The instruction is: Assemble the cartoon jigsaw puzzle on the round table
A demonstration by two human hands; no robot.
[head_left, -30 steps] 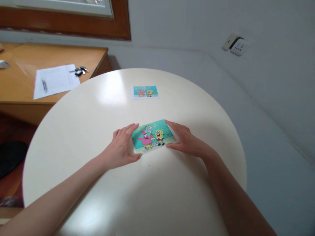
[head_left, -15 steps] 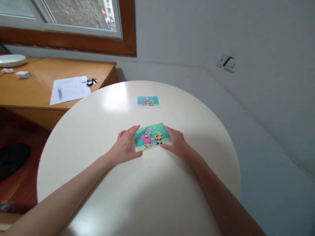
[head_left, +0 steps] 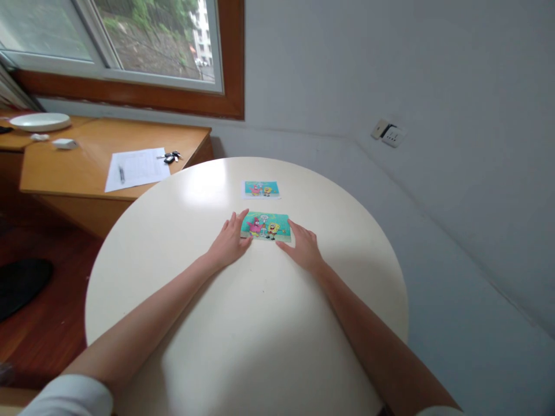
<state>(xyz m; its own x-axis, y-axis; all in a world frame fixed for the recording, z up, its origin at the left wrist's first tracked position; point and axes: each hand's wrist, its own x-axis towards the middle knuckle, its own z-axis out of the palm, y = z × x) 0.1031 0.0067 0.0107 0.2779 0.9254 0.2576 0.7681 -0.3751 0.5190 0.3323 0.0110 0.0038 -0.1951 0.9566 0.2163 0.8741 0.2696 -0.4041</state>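
Observation:
A small cartoon jigsaw picture (head_left: 266, 226) in turquoise, pink and yellow lies flat on a round cream table (head_left: 182, 266). My left hand (head_left: 229, 242) rests flat against its left edge, fingers stretched out. My right hand (head_left: 303, 248) lies flat against its right edge, fingers out too. Neither hand grips anything. Just beyond the jigsaw lies a smaller printed card (head_left: 261, 189) with the same cartoon picture.
A wooden desk (head_left: 87, 167) stands to the left with a sheet of paper (head_left: 135, 167), a pen, keys (head_left: 171, 156) and a white plate (head_left: 40, 121). A window is above it. Grey wall with a socket (head_left: 389, 134) runs along the right. A dark round object lies on the floor at left.
The jigsaw has slid away from me toward the small card, with both hands pushing at its sides. The camera has tilted up, showing more window and desk.

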